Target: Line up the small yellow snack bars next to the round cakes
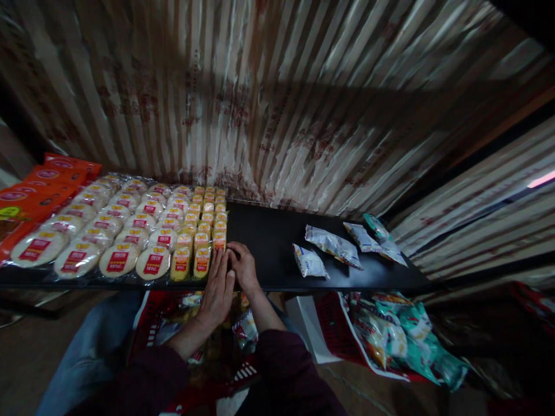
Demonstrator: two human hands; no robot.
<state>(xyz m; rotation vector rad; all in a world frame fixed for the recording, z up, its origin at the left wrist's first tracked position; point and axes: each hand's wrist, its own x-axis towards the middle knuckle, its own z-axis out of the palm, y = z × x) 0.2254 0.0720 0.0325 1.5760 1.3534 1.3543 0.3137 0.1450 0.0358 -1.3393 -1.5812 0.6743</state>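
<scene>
My left hand (220,289) lies with its fingers stretched out along the front end of the rightmost row of small yellow snack packets (202,260), covering the front of that row. Close against it, my right hand (243,268) has its fingers bent and closed at the row's right side; what they hold, if anything, is hidden. Left of the yellow packets, several rows of round white wrapped crackers (153,263) with red labels fill the black shelf (264,237).
Orange bags (47,185) lie at the shelf's left end. Several white and blue packets (333,245) and a green-ended packet (377,227) rest on the right. Below stand a red basket (247,372) with packets and another basket (332,326) of green and white bags. Corrugated sheeting (243,104) rises behind.
</scene>
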